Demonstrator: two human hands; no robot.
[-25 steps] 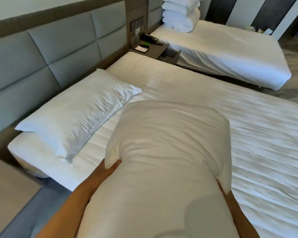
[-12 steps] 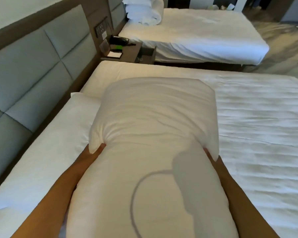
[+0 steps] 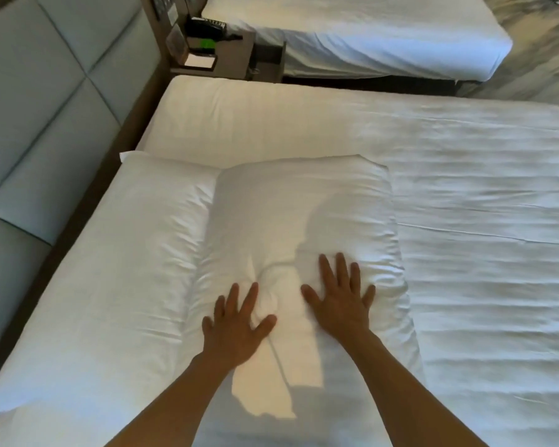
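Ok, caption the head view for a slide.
Left hand and right hand press a pillow flat beside a second pillow.

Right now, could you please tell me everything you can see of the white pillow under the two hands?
The plump white fabric pillow lies flat on the white-sheeted bed, its long side running away from the camera. Its case is creased and dimpled where the left hand and right hand press on it with spread fingers. Its left edge touches a second white pillow.
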